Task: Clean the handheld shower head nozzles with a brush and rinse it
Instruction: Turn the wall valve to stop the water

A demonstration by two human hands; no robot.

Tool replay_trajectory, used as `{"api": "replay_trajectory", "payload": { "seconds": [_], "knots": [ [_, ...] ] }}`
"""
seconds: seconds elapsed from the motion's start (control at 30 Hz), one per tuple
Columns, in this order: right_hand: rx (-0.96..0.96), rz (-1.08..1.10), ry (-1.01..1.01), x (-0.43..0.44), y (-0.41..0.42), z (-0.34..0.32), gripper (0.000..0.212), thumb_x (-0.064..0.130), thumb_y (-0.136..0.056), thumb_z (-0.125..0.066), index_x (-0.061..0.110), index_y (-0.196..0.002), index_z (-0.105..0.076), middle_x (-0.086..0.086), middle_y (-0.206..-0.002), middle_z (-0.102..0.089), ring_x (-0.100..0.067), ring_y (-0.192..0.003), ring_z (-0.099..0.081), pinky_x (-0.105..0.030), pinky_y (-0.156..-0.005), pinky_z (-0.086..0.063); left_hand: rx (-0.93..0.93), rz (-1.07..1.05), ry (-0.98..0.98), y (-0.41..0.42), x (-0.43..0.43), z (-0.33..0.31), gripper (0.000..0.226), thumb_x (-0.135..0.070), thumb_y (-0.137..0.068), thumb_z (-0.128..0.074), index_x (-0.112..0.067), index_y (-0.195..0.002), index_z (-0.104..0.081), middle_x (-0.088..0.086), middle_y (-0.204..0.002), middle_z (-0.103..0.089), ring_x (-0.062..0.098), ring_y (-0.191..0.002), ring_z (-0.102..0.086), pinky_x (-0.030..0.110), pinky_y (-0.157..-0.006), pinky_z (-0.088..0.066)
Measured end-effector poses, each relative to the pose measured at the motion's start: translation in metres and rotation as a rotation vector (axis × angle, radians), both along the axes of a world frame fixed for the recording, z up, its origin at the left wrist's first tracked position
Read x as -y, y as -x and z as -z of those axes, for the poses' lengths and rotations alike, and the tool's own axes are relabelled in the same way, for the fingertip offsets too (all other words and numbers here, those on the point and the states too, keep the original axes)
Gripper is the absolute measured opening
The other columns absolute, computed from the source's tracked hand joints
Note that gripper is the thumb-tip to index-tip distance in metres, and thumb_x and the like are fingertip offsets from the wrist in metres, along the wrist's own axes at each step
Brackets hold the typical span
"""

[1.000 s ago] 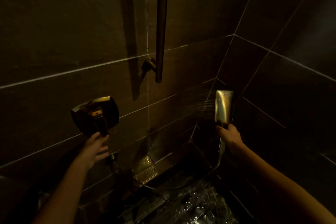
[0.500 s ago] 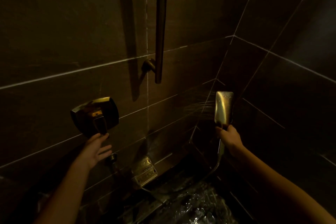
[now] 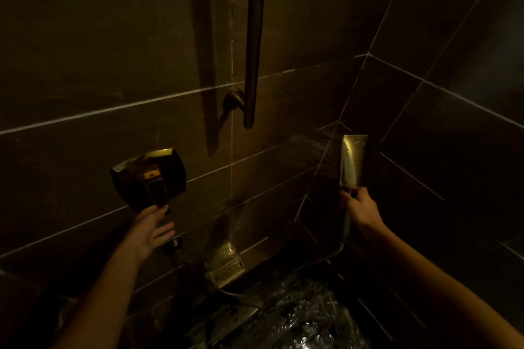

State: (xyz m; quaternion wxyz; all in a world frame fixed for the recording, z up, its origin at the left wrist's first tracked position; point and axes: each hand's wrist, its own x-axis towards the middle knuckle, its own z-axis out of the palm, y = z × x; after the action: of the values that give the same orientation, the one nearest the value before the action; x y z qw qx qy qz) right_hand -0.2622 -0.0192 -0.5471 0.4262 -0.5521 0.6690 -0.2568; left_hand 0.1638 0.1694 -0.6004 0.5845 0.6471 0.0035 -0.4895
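Head view, near field: I see both forearms entering from the bottom edge, the left arm (image 3: 93, 292) rising from the lower left and the right arm (image 3: 442, 283) from the lower right. Below and between the two grips lies the wet floor (image 3: 286, 326), glistening with water.

Right hand (image 3: 361, 211): fingers are wrapped firmly around the handle of the handheld shower head (image 3: 353, 161), which stands upright directly above the fist with its brass-coloured back facing me. The nozzle face is turned away to the left of the grip, toward the wall corner; I cannot see the nozzles. From below this grip the hose (image 3: 337, 252) drops and curves down and left toward the floor.

Left hand (image 3: 150, 228): fingers are spread, palm facing right, nothing enclosed. The fingertips (image 3: 158, 208) reach the lower end of the lever (image 3: 157, 193), which hangs down from the square valve plate (image 3: 149, 176) directly above this hand. Whether the fingertips press the lever or only meet it, I cannot tell. Just right of and below the palm a small round wall fitting (image 3: 174, 244) protrudes; further right, lower on the wall, sits a brass outlet plate (image 3: 226, 266).

Far field: above and between the grips a vertical slide rail (image 3: 255, 37) is fixed by a bracket (image 3: 235, 99) to the dark tiled wall (image 3: 85, 51). The wall corner runs just behind the shower head.
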Motion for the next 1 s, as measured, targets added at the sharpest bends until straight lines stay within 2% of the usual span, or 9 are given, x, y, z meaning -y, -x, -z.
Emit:
{"api": "replay_trajectory", "payload": {
  "seconds": [0.13, 0.27, 0.4, 0.47, 0.57, 0.7, 0.8, 0.9, 1.0],
  "knots": [
    [-0.138, -0.04, -0.042, 0.002, -0.001, 0.011, 0.036, 0.029, -0.101, -0.057, 0.006, -0.127, -0.05, -0.017, -0.113, -0.065, -0.021, -0.085, -0.062, -0.031, -0.063, -0.047, -0.075, -0.051, 0.046, 0.004, 0.001, -0.002, 0.052, -0.019, -0.102, -0.053, -0.016, -0.151, -0.037, 0.013, -0.158, -0.036, 0.037, -0.136, -0.047, 0.05, -0.11, -0.043],
    [-0.135, -0.068, -0.11, 0.0, -0.004, 0.02, 0.042, 0.032, -0.098, -0.059, 0.006, -0.13, -0.049, -0.015, -0.112, -0.066, -0.028, -0.096, -0.067, -0.044, -0.083, -0.058, -0.22, -0.161, 0.122, 0.006, 0.007, -0.009, 0.059, -0.019, -0.099, -0.058, -0.015, -0.153, -0.033, 0.017, -0.159, -0.032, 0.038, -0.136, -0.046, 0.049, -0.106, -0.045],
    [-0.135, -0.069, -0.133, -0.003, -0.012, 0.022, 0.039, 0.026, -0.102, -0.057, 0.006, -0.133, -0.047, -0.006, -0.099, -0.06, -0.016, -0.081, -0.059, -0.028, -0.06, -0.044, -0.309, -0.248, 0.189, 0.006, 0.015, -0.015, 0.075, -0.016, -0.094, -0.062, -0.012, -0.157, -0.021, 0.019, -0.162, -0.022, 0.039, -0.135, -0.048, 0.049, -0.109, -0.044],
    [-0.147, -0.068, -0.128, -0.002, -0.014, 0.023, 0.04, 0.026, -0.102, -0.057, 0.005, -0.134, -0.047, -0.008, -0.103, -0.06, -0.013, -0.078, -0.056, -0.026, -0.057, -0.04, -0.313, -0.245, 0.198, 0.006, 0.017, -0.017, 0.075, -0.012, -0.094, -0.062, -0.013, -0.157, -0.021, 0.02, -0.162, -0.021, 0.038, -0.135, -0.047, 0.049, -0.11, -0.044],
    [-0.15, -0.07, -0.115, -0.002, -0.016, 0.021, 0.038, 0.028, -0.102, -0.058, 0.006, -0.132, -0.049, -0.006, -0.1, -0.06, -0.014, -0.08, -0.059, -0.028, -0.06, -0.044, -0.307, -0.251, 0.19, 0.005, 0.019, -0.018, 0.062, -0.003, -0.096, -0.055, -0.013, -0.152, -0.031, 0.018, -0.162, -0.023, 0.038, -0.139, -0.042, 0.049, -0.112, -0.041],
    [-0.156, -0.081, -0.091, 0.002, -0.013, 0.017, 0.04, 0.032, -0.1, -0.061, 0.012, -0.131, -0.049, -0.011, -0.109, -0.066, -0.025, -0.095, -0.069, -0.042, -0.083, -0.06, -0.3, -0.259, 0.17, 0.003, 0.025, -0.018, 0.061, 0.003, -0.096, -0.05, -0.013, -0.152, -0.033, 0.016, -0.162, -0.024, 0.037, -0.142, -0.039, 0.048, -0.113, -0.04],
    [-0.128, -0.093, -0.105, 0.001, -0.009, 0.015, 0.042, 0.029, -0.099, -0.062, 0.012, -0.134, -0.046, -0.011, -0.11, -0.064, -0.025, -0.095, -0.069, -0.039, -0.079, -0.06, -0.291, -0.234, 0.167, 0.005, 0.025, -0.02, 0.066, 0.003, -0.095, -0.051, -0.017, -0.154, -0.03, 0.016, -0.162, -0.025, 0.036, -0.142, -0.04, 0.048, -0.114, -0.04],
    [-0.155, -0.082, -0.066, -0.001, -0.005, 0.015, 0.044, 0.03, -0.097, -0.063, 0.012, -0.134, -0.047, -0.011, -0.11, -0.064, -0.026, -0.094, -0.069, -0.045, -0.084, -0.061, -0.27, -0.193, 0.136, 0.004, 0.021, -0.018, 0.068, -0.001, -0.095, -0.055, -0.021, -0.154, -0.029, 0.014, -0.162, -0.026, 0.037, -0.14, -0.042, 0.05, -0.113, -0.04],
    [-0.11, -0.056, -0.055, -0.004, 0.001, 0.016, 0.041, 0.029, -0.097, -0.064, 0.013, -0.132, -0.048, -0.01, -0.107, -0.066, -0.025, -0.091, -0.07, -0.04, -0.076, -0.06, -0.225, -0.151, 0.074, 0.002, 0.017, -0.015, 0.059, -0.012, -0.096, -0.059, -0.021, -0.15, -0.037, 0.012, -0.161, -0.03, 0.037, -0.136, -0.046, 0.051, -0.109, -0.043]
  ]
}}
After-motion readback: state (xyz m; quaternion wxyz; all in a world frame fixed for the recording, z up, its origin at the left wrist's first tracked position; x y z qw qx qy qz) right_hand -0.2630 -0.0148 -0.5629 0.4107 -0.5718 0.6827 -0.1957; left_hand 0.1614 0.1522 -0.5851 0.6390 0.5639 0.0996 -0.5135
